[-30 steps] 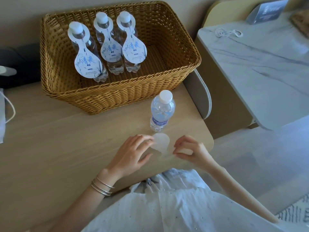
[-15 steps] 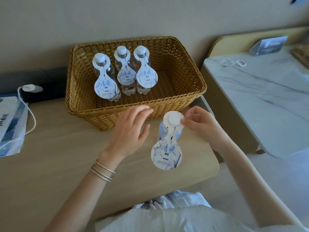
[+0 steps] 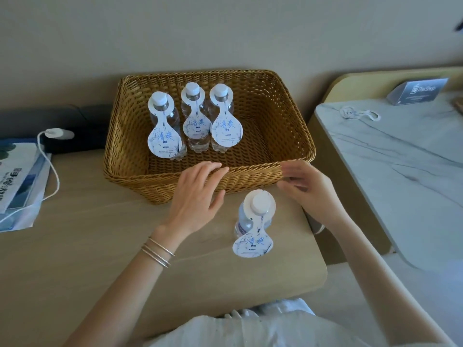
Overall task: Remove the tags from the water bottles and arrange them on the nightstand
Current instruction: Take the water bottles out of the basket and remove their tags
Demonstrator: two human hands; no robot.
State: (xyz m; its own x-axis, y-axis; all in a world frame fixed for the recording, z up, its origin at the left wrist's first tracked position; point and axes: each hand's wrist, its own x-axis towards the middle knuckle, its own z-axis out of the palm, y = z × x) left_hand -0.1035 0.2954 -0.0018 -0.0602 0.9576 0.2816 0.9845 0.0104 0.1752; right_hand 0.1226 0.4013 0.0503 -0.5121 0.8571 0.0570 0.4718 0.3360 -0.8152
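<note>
Since half a second ago the right hand (image 3: 307, 190) has let go of the white paper tag (image 3: 253, 242); both hands hover open, holding nothing. The tag hangs on the clear plastic water bottle (image 3: 244, 219) standing on the beige tabletop (image 3: 100, 246), at 6 o'clock of the woven wicker basket (image 3: 288, 136). Left hand (image 3: 198, 196) at the bottle's 10 o'clock. Judgement: tag removal still pending; three tagged bottles (image 3: 195, 121) remain in the basket.

the woven basket (image 3: 295, 136) is golden tan, the tags (image 3: 253, 246) white with blue brush script and faint marbling, the caps (image 3: 259, 204) white, the worktop (image 3: 100, 246) pale wood, the far right top (image 3: 400, 159) grey-veined marble.
</note>
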